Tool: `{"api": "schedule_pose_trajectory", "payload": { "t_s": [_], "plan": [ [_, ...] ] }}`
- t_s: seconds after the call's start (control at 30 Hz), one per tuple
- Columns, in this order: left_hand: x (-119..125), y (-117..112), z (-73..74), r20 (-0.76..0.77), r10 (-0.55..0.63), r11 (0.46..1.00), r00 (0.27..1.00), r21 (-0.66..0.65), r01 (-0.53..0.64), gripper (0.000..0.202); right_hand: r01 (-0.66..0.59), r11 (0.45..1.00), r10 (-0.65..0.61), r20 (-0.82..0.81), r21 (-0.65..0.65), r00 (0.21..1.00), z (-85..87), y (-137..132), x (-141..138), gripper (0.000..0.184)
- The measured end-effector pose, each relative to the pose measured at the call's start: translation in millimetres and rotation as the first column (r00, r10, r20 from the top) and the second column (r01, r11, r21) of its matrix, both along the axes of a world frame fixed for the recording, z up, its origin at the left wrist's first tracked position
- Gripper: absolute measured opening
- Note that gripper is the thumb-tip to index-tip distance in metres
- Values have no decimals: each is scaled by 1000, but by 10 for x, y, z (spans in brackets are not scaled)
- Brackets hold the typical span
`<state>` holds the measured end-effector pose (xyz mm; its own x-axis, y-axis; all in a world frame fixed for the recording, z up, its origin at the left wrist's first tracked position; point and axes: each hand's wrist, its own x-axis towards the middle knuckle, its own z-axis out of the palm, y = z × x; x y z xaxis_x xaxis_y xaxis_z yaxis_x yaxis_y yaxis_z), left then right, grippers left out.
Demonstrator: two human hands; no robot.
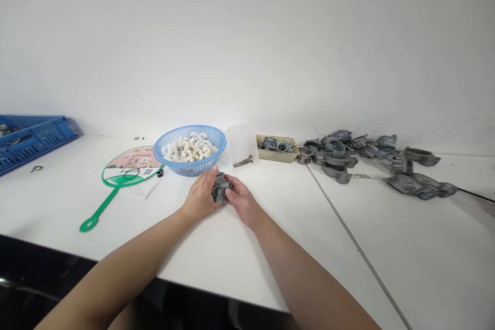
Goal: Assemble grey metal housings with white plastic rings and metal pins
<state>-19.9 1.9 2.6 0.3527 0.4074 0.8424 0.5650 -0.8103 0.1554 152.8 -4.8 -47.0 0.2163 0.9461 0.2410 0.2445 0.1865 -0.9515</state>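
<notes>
Just above the white tabletop, a small grey metal carburetor [220, 190] sits between my two hands. My left hand [201, 193] wraps around its left side, with the fingers over the far edge. On the other side, my right hand [242, 199] grips the carburetor with thumb and fingers near a short round spout. Part of the metal body is hidden behind the fingers. Right behind my hands stands a blue mesh basket [189, 168] heaped with white curved plastic pieces [191, 148].
A clear plastic box [243, 139] holds a few thin metal pieces. Beside it, a cream tray [276, 155] contains metal parts. Grey metal castings [336, 160] lie at right, near a long thin rod [356, 242]. At left are a green-handled fan [101, 207] and a blue crate [38, 142].
</notes>
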Motion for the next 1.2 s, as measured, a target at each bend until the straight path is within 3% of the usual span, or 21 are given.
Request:
{"api": "schedule_pose_trajectory", "payload": {
  "t_s": [0.07,0.13,0.33,0.5,0.63,0.73,0.8,0.9,0.97,1.07,1.2],
  "plan": [
    [6,28,-47,-46,-49,985,998,161,56,81,-44,999,44,4,-9,999,-1,21,-30,19],
    [18,29,-85,-105,-71,970,992,226,93,77,-78,997,78,17,6,997,-2,57,-68,22],
    [69,-33,-140,-174,-85,963,981,239,126,84,-139,990,140,145,-20,979,57,99,-85,24],
    [75,-12,-112,-57,8,973,998,229,6,95,-196,981,195,108,0,975,204,-9,-30,28],
    [49,-14,-94,-2,40,994,999,105,-39,112,-260,965,261,-60,21,963,350,-144,-70,32],
    [26,-41,-75,-13,5,994,1000,-110,-7,117,-311,950,309,-226,28,924,462,-251,-115,34],
    [16,-62,-43,-2,-25,958,1000,-285,24,106,-335,942,324,-303,17,896,530,-300,-135,36],
    [9,-88,18,72,-68,881,995,-465,94,71,-372,928,344,-398,9,851,604,-327,-146,35],
    [7,-100,50,147,-113,842,983,-511,173,56,-404,915,362,-479,16,800,628,-321,-152,34],
    [3,-113,73,246,-169,796,954,-537,279,50,-445,895,377,-583,31,719,635,-299,-176,35],
    [-23,-112,86,359,-237,696,903,-585,416,35,-462,886,372,-638,29,674,621,-280,-217,46]
  ]
}}
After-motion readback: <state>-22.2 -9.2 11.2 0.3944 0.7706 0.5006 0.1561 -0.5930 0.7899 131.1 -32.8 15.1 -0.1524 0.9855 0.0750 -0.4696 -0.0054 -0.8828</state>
